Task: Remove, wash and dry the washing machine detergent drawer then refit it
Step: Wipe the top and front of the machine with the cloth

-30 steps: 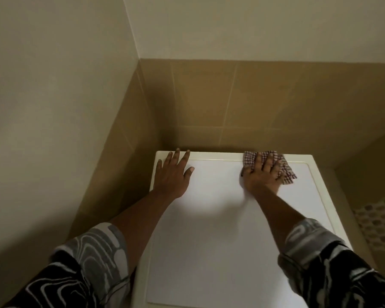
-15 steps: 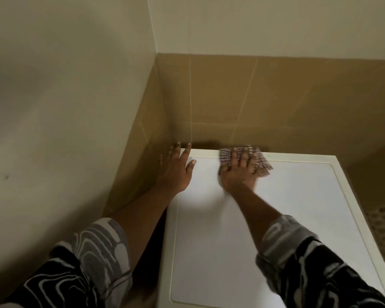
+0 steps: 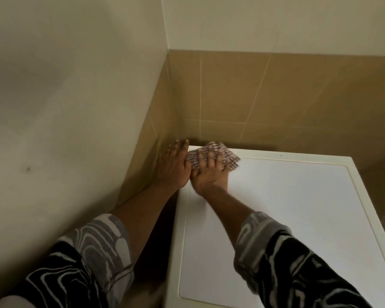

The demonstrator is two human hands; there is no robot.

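Right hand (image 3: 209, 176) pressed a checked cloth (image 3: 227, 155) flat, fingers spread, at the rear-left corner of the washing machine top (image 3: 287, 207). It touched the open left hand (image 3: 175, 167). The detergent drawer was out of view, probably at the front, nearer the person.

The washing machine (image 3: 298, 207) shows only its top: a flat white panel framed by a raised cream rim, with its back edge close to the tan tiled wall (image 3: 276, 96). A small checked cloth (image 3: 230, 160), blurred, lies rumpled on the back left corner of that top, partly over the rim, pressed down under the spread fingers of the right hand (image 3: 209, 177).
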